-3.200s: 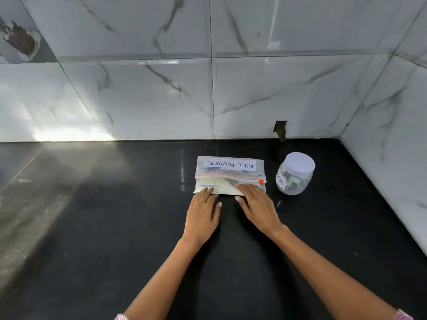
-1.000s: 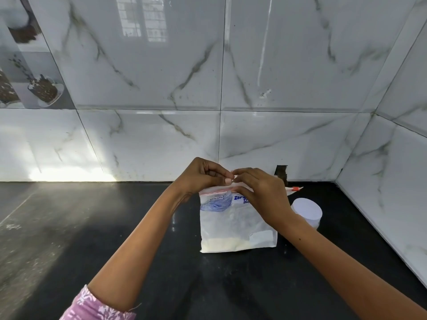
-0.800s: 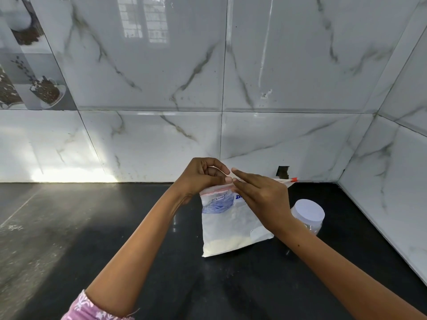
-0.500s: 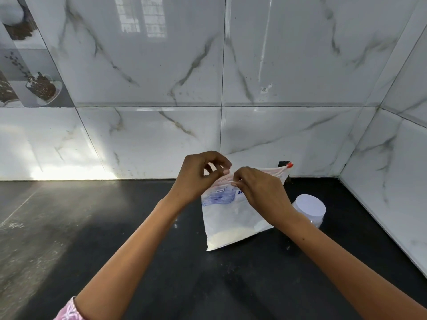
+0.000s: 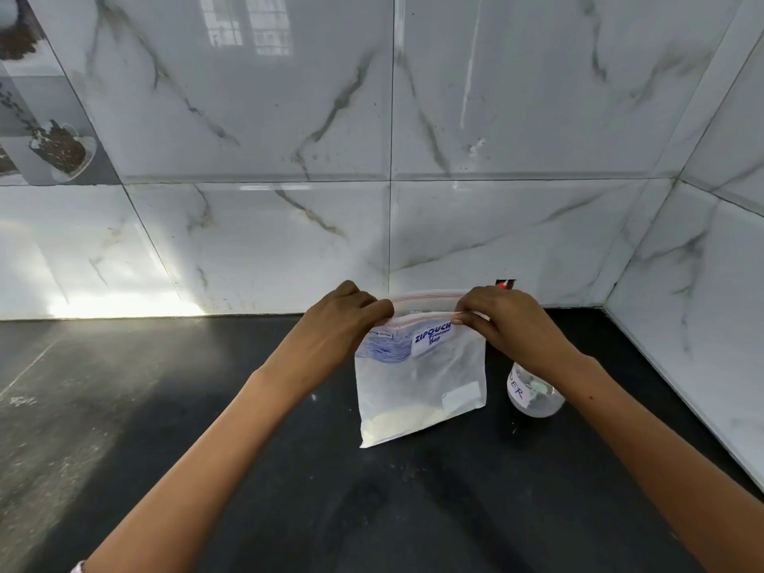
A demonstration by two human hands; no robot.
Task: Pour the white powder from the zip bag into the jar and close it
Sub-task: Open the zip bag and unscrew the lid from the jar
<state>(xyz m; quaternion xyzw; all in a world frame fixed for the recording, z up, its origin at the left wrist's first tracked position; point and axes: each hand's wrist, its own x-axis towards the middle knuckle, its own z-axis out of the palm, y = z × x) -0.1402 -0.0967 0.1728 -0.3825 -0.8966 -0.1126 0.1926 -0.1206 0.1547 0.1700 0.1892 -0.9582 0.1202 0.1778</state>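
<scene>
Hands at the zip seal: left hand (image 5: 339, 324) and right hand (image 5: 504, 320) pinching opposite lips of the Zipouch freezer bag (image 5: 417, 374), upright on black counter (image 5: 206, 428), powder (image 5: 397, 423) settled low. Opening step; next, uncapping the jar (image 5: 533, 397) just beside.

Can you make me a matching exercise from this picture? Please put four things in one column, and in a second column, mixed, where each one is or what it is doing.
Things
1. left hand
2. right hand
3. powder
4. jar

Places or states
a. stands on the counter, partly hidden behind the right forearm
b. pinches the top left corner of the zip bag
c. lies in the bottom of the bag, more to the left
d. pinches the top edge of the bag at its right side

Pairs: 1-b, 2-d, 3-c, 4-a
</scene>
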